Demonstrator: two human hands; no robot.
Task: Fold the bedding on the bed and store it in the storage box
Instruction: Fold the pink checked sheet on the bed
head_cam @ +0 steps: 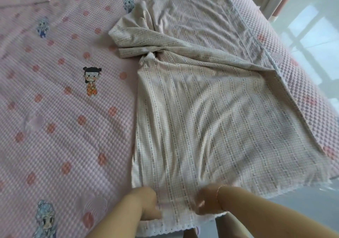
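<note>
Two hands, left hand (146, 203) and right hand (206, 200), fingers curled gripping checked bedding (211, 118) near edge, on bed (64, 118)

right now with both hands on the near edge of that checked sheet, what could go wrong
1. The far end of the checked sheet is twisted into a bunch; folding now would likely trap those creases.
2. The left hand and right hand grip close together, so the outer corners may sag and fold unevenly.
3. Pulling might drag the pink bedspread along.
</note>
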